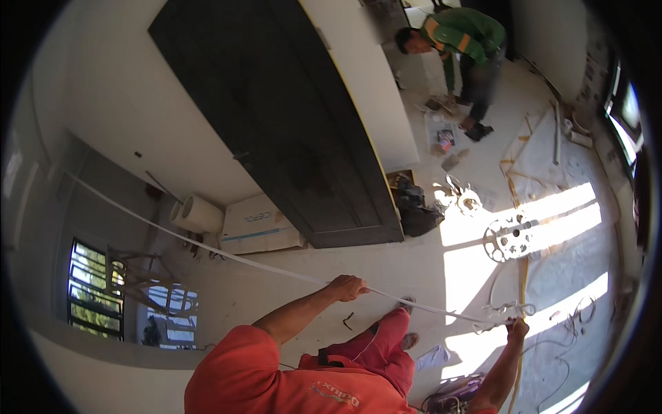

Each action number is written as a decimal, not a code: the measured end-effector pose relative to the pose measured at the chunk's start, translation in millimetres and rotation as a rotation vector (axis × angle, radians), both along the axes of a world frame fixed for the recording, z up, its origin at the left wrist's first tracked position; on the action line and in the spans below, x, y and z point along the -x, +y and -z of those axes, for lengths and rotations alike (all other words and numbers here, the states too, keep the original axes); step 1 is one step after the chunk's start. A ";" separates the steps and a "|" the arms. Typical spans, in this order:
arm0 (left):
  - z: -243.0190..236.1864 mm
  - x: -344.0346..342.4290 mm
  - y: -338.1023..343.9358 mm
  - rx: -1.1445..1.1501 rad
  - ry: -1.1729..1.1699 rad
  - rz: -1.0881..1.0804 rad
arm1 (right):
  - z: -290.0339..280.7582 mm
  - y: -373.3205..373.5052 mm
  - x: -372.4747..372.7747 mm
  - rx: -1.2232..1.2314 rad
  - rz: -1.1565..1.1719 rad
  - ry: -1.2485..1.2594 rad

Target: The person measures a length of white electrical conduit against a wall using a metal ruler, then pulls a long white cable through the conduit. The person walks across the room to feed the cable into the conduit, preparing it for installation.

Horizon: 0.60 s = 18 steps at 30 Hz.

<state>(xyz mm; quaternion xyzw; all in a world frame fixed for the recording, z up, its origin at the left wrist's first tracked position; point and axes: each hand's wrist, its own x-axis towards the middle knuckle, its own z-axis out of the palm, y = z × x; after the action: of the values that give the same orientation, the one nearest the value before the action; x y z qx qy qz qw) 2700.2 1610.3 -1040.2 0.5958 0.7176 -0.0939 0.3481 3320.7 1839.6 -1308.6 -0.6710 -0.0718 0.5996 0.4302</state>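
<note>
A long, thin white strip (234, 257), perhaps a cable or flexible tube, runs from the far left wall in a sagging curve to both my hands. My left hand (347, 288) is closed around it in front of my body. Farther right, my right hand (516, 327) grips the strip near a loose, looped stretch. Between the hands, the line slopes gently down to the right. I cannot make out exactly what kind of material it is.
A dark door (276, 117) stands beside a large cardboard box (258, 222) and white buckets (200, 213). A co-worker in a green jacket (472, 34) bends over items at the far right. A cable reel (507, 238) and cords lie on the sunlit floor.
</note>
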 end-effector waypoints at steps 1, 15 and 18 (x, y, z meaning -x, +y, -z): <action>0.9 5.5 -0.4 -0.058 0.016 0.017 | 26.7 -8.3 -14.5 -0.023 -0.095 -0.039; -6.0 -38.3 30.3 -0.235 0.007 -0.129 | -19.2 141.6 -27.8 -0.221 -1.500 -0.867; -4.3 -64.2 40.2 -0.185 0.051 -0.167 | -148.6 152.8 13.4 -0.184 -1.531 -0.755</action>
<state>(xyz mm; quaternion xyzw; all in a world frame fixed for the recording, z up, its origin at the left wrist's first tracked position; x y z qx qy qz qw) 2764.4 1650.5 -1035.9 0.5611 0.7789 -0.0133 0.2798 3307.3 1992.5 -1160.0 -0.5547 -0.6917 0.4530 -0.0929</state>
